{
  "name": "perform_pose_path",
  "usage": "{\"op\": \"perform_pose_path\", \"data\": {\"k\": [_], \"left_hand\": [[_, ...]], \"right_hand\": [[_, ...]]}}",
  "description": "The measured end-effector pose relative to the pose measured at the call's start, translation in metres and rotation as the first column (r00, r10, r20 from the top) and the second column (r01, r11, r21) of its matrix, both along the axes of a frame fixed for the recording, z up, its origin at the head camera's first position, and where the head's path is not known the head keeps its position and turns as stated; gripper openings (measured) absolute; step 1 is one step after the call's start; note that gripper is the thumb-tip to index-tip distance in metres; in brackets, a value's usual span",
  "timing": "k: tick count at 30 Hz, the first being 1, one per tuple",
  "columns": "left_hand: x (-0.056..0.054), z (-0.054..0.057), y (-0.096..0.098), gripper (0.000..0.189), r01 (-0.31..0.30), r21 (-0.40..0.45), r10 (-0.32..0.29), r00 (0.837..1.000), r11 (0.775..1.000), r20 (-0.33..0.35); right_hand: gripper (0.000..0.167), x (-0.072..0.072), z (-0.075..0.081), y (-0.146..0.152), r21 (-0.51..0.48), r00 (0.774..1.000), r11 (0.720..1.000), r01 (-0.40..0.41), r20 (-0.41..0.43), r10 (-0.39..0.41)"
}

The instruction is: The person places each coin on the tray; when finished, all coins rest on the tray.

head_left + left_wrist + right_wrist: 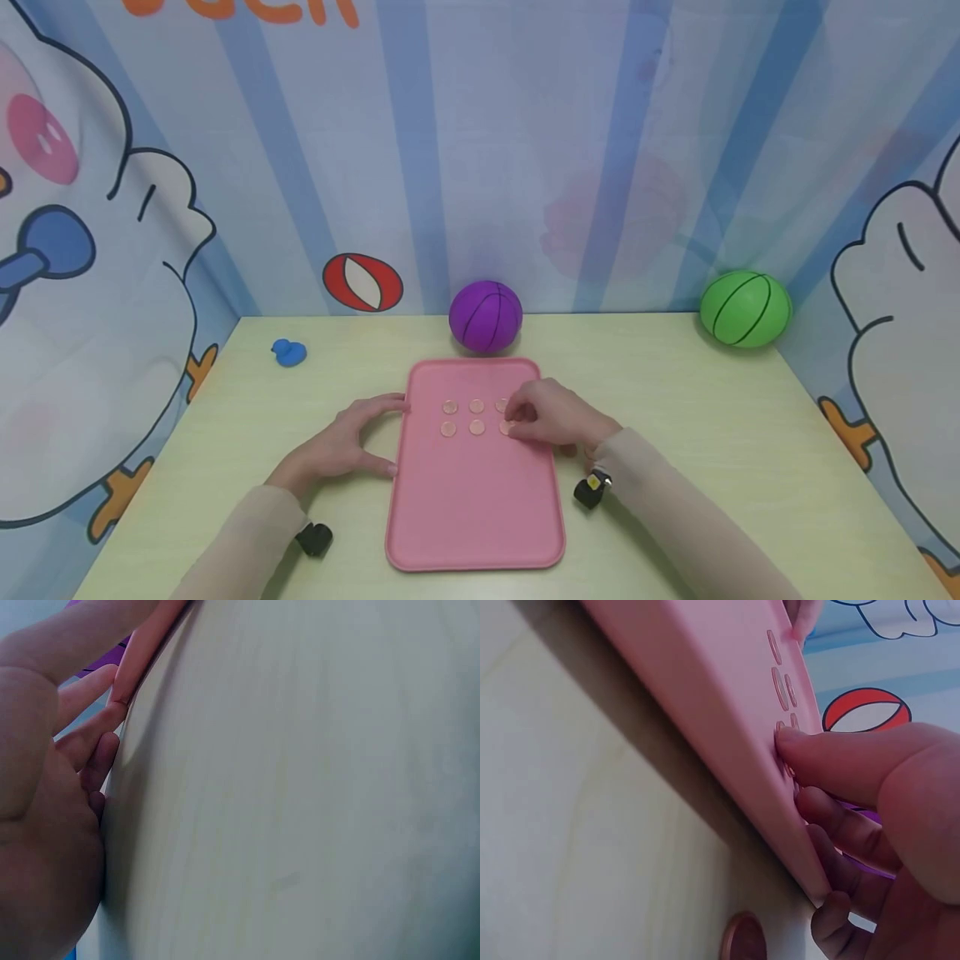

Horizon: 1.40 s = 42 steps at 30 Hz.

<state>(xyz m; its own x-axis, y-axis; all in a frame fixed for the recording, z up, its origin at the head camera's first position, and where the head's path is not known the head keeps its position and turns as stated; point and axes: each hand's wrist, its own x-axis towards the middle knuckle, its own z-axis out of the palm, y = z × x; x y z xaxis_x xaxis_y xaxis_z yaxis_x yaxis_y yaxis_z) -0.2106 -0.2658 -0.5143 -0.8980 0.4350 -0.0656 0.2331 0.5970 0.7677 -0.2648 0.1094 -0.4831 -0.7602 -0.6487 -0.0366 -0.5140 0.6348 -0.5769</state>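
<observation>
A pink tray [474, 517] lies on the table with copper-coloured coins in two rows of three near its far end. My right hand [558, 414] is over the tray's right side, its thumb and index finger pinching the right-hand coin [506, 427] of the near row. In the right wrist view, the thumb covers part of that coin, and the other fingers curl by the tray's rim. Against the tray's left edge rests my left hand [341, 442], thumb and fingers spread apart and touching the rim.
Another copper coin [745, 939] is on the table beside the tray. Behind the tray sits a purple ball [486, 317]; a green ball [746, 308] is at the back right. A blue toy duck [288, 352] stands back left. A printed curtain [510, 150] closes the back.
</observation>
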Motion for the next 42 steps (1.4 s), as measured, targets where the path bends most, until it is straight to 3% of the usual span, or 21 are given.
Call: {"op": "perform_pose_path", "data": {"k": [33,35,37,40,42], "left_hand": [[0.001,0.001,0.0,0.095,-0.009,0.012,0.008,1.0,1.0,0.02],[0.0,0.001,0.0,0.095,-0.008,0.016,0.008,1.0,1.0,0.021],[0.0,0.0,0.001,0.095,-0.007,0.018,0.007,1.0,1.0,0.02],[0.0,0.0,0.001,0.095,-0.004,0.024,0.003,1.0,1.0,0.017],[0.0,0.001,0.0,0.095,-0.002,0.022,0.001,1.0,1.0,0.012]], "right_hand": [[0.012,-0.001,0.0,-0.003,-0.013,0.998,1.0,-0.022,-0.055,0.021],[0.013,0.0,0.001,-0.001,-0.037,1.0,0.999,-0.006,-0.01,0.005],[0.014,0.002,0.003,0.002,-0.081,0.996,0.996,0.036,0.085,-0.029],[0.016,0.003,0.008,0.01,-0.138,0.975,0.985,0.1,0.211,-0.069],[0.016,0.002,0.012,0.017,-0.152,0.966,0.981,0.118,0.247,-0.077]]}}
